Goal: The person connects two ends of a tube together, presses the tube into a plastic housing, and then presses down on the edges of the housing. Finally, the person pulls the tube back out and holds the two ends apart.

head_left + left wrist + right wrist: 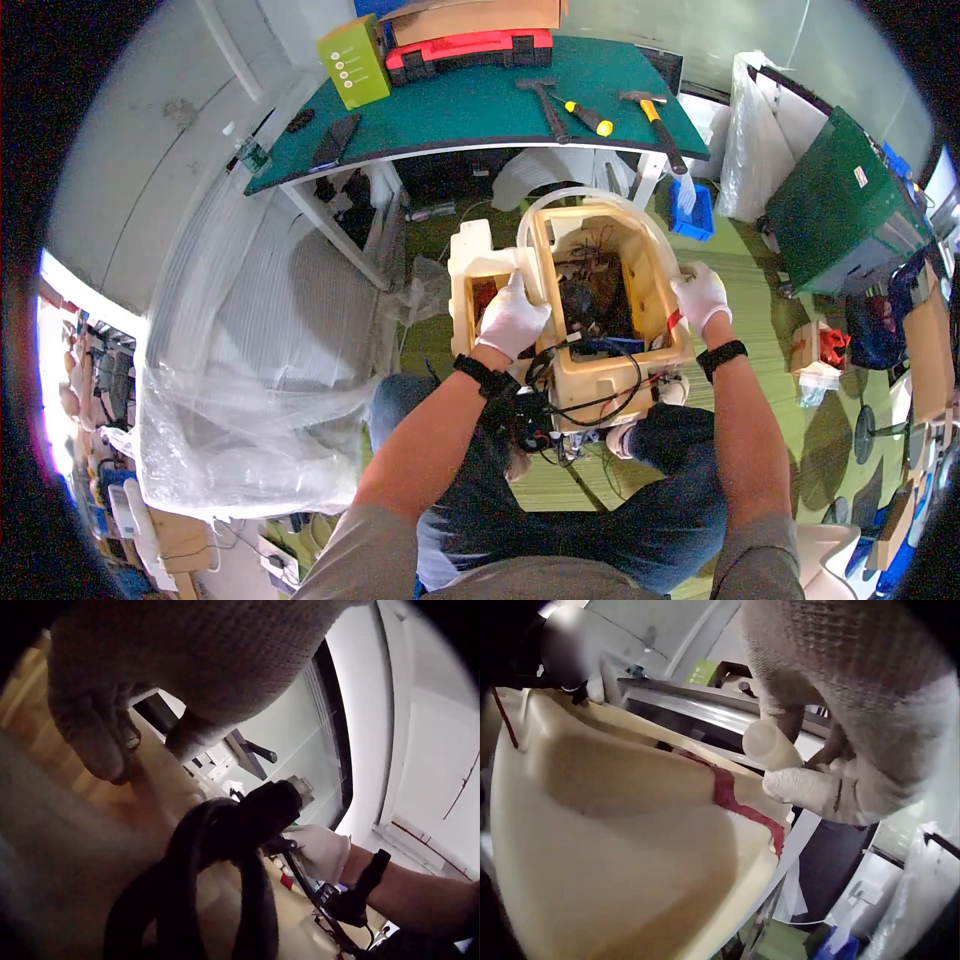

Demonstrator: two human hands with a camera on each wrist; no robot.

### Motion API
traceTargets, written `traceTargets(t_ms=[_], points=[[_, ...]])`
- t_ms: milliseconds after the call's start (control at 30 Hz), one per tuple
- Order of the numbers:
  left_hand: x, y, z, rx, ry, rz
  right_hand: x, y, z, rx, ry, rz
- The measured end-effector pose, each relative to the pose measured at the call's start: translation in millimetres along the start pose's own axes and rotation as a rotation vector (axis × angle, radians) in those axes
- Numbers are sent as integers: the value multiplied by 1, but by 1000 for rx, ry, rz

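Note:
A cream plastic housing point(662, 352) with two open compartments stands between the person's legs, wires and dark parts inside its larger one. A pale curved bar point(592, 192) arcs round the far side of this housing. My gloved left hand point(514, 318) grips the edge between the compartments; in the left wrist view its fingers point(94, 746) bend over a cream edge. At the right rim, my gloved right hand point(701, 293) grips the round-ended bar point(765, 744), thumb along it. Red tape point(727, 791) crosses the rim nearby. Black cables point(600, 400) loop over the near side.
Behind the housing, a green-topped table point(440, 125) bears two hammers point(655, 128), a yellow-handled screwdriver point(590, 118) and a red-and-black case point(470, 58). A blue bin point(692, 212) sits on the floor. Plastic-wrapped stacks point(255, 400) stand left, a green cabinet point(840, 200) right.

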State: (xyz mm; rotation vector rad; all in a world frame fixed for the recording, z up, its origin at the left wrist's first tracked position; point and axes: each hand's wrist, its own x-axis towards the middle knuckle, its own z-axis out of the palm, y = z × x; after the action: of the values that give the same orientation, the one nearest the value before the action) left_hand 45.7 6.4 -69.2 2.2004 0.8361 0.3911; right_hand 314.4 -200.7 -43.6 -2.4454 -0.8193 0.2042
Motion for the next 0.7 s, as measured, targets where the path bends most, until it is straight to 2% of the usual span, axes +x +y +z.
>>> traceTargets(t_ms=[100,200,300,333,400,467,600,633,700], points=[[4,-10,4,-6,30,42,2,0,1,189,-41,68],[4,-16,7,1,77,80,-3,-11,-5,67,-30,92],[3,-19,10,44,128,108,-3,1,9,-14,147,-38],[3,-22,13,67,148,114,-4,-2,7,-34,89,2],[17,-63,40,221,211,271,-3,-10,2,-73,-30,80],[19,-67,42,268,209,294,-6,-18,-2,-104,-38,96],[-2,1,-13,200,-25,77,3,-15,-14,-141,-187,145],[-3,7,-19,196,-108,23,3,-17,-18,-163,-148,134],[-8,5,-18,244,-26,56,3,-19,-28,-206,-67,113]])
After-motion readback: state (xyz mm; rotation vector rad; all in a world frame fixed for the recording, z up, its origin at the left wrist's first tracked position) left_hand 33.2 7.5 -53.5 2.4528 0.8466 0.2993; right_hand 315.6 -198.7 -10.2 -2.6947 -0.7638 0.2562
